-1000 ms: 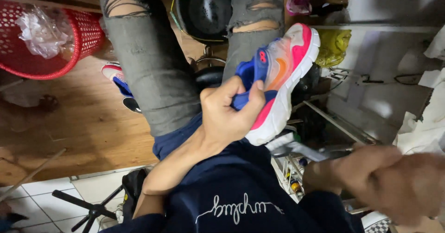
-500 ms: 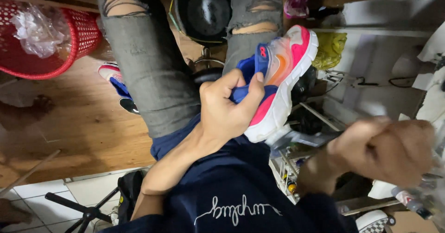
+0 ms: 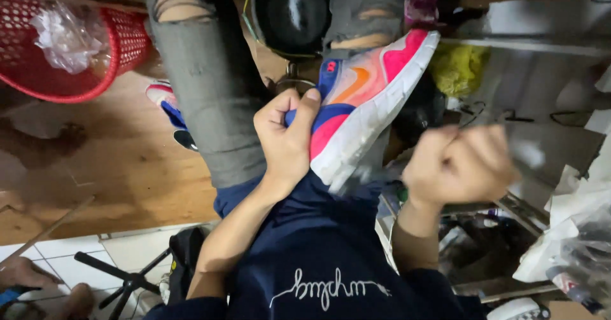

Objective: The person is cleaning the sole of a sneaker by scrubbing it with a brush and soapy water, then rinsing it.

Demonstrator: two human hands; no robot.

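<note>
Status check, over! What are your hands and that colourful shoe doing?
Left hand grips the pink-and-blue sneaker at its heel. Right hand fisted, blurred, beside the sole. Nothing between them.

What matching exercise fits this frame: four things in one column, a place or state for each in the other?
Things:
1. sneaker
2. red basket
3. left hand
4. right hand

Places or states:
A. top left, with crumpled plastic inside
B. curled in a fist, blurred, not touching the shoe
C. pink, orange and blue, on the raised foot
D. gripping the shoe's heel

Pairs: 1-C, 2-A, 3-D, 4-B
</note>
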